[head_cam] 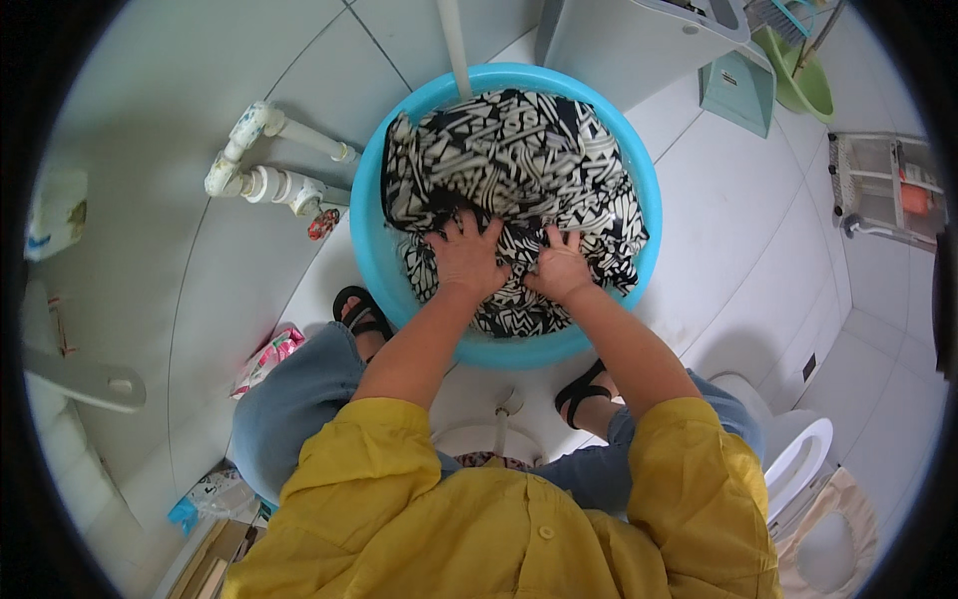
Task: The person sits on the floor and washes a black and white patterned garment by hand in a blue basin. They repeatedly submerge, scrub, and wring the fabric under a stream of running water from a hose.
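A round blue plastic basin [361,206] stands on the tiled floor before me, with water showing along its inner side. In it lies a bunched, wet-looking black-and-white patterned cloth [524,157] that fills most of the basin. My left hand [470,258] presses down on the cloth near the middle, palm down, fingers spread. Just to its right, my right hand [561,268] rests on the same cloth with bent fingers and the thumb apart. Folds partly hide its fingertips, so I cannot tell whether it grips the fabric.
A pale pipe [451,41] reaches down to the basin's far rim. White plumbing [254,161] juts from the left wall. A grey-white cabinet or bin [629,52], dustpan [741,90] and green basin [804,82] stand behind right. A toilet [797,449] and step stool [883,180] are at right.
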Motion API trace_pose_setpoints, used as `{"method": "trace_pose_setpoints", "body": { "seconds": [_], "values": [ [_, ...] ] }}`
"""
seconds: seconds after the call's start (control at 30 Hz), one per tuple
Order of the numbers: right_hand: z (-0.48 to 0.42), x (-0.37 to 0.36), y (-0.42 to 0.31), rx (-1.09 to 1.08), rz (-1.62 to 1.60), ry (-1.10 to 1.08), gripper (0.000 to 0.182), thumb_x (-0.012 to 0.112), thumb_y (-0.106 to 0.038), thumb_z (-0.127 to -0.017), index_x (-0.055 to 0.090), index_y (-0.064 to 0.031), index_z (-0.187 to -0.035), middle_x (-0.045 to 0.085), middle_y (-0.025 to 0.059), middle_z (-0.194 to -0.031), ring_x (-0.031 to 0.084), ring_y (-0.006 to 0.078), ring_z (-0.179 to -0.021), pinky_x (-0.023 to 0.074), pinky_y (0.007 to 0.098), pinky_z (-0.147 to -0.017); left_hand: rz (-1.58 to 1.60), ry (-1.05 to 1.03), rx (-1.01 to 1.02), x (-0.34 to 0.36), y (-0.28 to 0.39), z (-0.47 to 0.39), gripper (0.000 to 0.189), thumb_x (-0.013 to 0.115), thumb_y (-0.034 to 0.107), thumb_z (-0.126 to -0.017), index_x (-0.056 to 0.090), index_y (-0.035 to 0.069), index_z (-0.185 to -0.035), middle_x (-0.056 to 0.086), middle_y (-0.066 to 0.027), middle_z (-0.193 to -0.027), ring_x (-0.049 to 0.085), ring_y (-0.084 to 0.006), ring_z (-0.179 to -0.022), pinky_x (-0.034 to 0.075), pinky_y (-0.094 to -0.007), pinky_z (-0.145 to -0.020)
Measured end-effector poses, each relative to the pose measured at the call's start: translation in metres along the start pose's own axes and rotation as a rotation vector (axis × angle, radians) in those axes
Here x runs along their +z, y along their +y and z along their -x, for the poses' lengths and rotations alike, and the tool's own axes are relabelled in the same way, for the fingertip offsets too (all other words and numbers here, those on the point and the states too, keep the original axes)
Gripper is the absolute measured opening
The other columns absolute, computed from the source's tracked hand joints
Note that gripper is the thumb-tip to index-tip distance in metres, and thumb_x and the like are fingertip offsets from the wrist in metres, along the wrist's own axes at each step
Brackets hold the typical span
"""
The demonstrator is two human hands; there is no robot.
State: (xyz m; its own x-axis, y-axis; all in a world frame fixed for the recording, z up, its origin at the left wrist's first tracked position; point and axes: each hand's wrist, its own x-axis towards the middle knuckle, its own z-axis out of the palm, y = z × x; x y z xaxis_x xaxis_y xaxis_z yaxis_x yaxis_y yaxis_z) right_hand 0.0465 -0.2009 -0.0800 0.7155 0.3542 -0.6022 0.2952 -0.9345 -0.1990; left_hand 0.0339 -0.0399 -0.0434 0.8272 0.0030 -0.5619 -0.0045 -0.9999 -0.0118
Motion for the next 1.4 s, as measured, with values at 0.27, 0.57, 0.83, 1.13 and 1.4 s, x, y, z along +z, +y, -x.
{"method": "trace_pose_setpoints", "body": {
  "seconds": [0.27, 0.57, 0.83, 1.13, 1.4],
  "values": [
    [-0.048, 0.013, 0.009, 0.038, -0.075, -0.448, 0.061, 0.068, -0.036, -0.078, 0.056, -0.0108, -0.132, 0.037, 0.015, -0.149, 0.035, 0.0345, -0.133, 0.028, 0.0421, -0.111, 0.216, -0.313, 0.124, 0.046, 0.002, -0.038, 0.062, 0.044, 0.05, -0.091, 0.039, 0.015, -0.141, 0.034, -0.0133, -0.15, 0.037, -0.0272, -0.134, 0.035, -0.0406, -0.108],
    [-0.05, 0.027, 0.02, -0.024, -0.171, -0.337, 0.059, 0.066, -0.03, -0.078, 0.054, -0.0101, -0.132, 0.04, 0.017, -0.146, 0.037, 0.0359, -0.131, 0.0296, 0.0421, -0.11, 0.466, -0.375, 0.184, 0.067, 0.009, -0.066, 0.063, 0.033, 0.047, -0.096, 0.029, 0.011, -0.148, 0.03, -0.0116, -0.153, 0.033, -0.0298, -0.138, 0.027, -0.0416, -0.114],
    [-0.042, 0.032, 0.034, -0.044, -0.272, -0.241, 0.057, 0.064, -0.025, -0.078, 0.053, -0.0094, -0.132, 0.042, 0.0187, -0.143, 0.04, 0.0372, -0.129, 0.0311, 0.0422, -0.109, 0.466, -0.38, 0.185, 0.079, 0.007, -0.073, 0.061, 0.034, 0.045, -0.096, 0.032, 0.011, -0.146, 0.033, -0.012, -0.152, 0.035, -0.0299, -0.137, 0.028, -0.042, -0.113],
    [0.002, 0.031, 0.047, -0.181, -0.485, 0.128, 0.056, 0.062, -0.018, -0.077, 0.052, -0.0086, -0.132, 0.045, 0.0207, -0.14, 0.043, 0.0386, -0.127, 0.0328, 0.0422, -0.108, 0.473, -0.297, 0.252, 0.09, 0.015, -0.077, 0.059, 0.035, 0.043, -0.096, 0.035, 0.01, -0.145, 0.036, -0.0125, -0.15, 0.038, -0.0299, -0.135, 0.03, -0.0426, -0.112],
    [0.087, -0.082, -0.014, -0.138, -0.646, 0.995, 0.055, 0.07, -0.007, -0.068, 0.051, -0.0072, -0.12, 0.043, 0.0188, -0.13, 0.045, 0.0374, -0.118, 0.0459, 0.0436, -0.091, 0.423, -0.125, 0.302, 0.073, 0.015, -0.063, 0.058, 0.036, 0.042, -0.095, 0.038, 0.009, -0.143, 0.038, -0.013, -0.149, 0.04, -0.03, -0.134, 0.031, -0.043, -0.111]
  ]
}}
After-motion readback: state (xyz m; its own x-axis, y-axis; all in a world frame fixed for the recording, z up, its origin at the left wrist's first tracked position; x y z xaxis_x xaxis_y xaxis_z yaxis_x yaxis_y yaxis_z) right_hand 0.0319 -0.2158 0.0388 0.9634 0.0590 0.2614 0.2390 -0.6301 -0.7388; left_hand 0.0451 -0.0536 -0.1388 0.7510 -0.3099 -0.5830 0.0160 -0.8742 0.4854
